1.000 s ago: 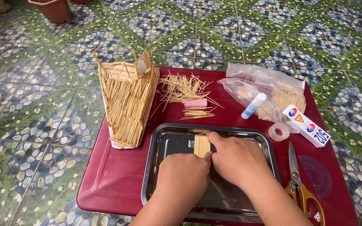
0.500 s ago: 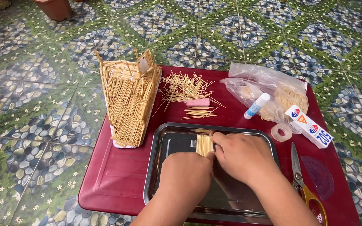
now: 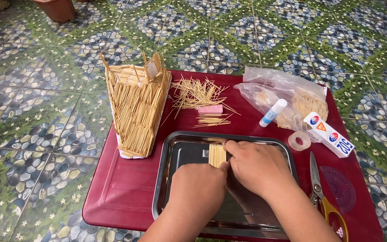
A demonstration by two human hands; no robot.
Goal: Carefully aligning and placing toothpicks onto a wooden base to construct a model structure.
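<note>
A small flat panel of toothpicks [image 3: 216, 155] laid side by side rests in a steel tray [image 3: 175, 179] on a dark red table [image 3: 126, 188]. My left hand [image 3: 200, 190] presses on the panel's lower edge with the thumb. My right hand [image 3: 258, 168] covers its right side, fingers curled over the sticks. Both hands touch the panel inside the tray. To the left of the tray stands a tall boat-shaped model [image 3: 136, 105] built from toothpicks.
Loose toothpicks [image 3: 198, 92] and a pink eraser [image 3: 210, 109] lie behind the tray. A plastic bag [image 3: 287, 96], glue stick [image 3: 273, 112], small glue box [image 3: 328, 134], tape roll [image 3: 299, 140], scissors [image 3: 320, 192] and purple protractor [image 3: 342, 188] sit at the right. Patterned tile floor surrounds the table.
My hands have stayed over the toothpick panel, shifting it slightly within the tray. The view has drifted a little; nothing else moved.
</note>
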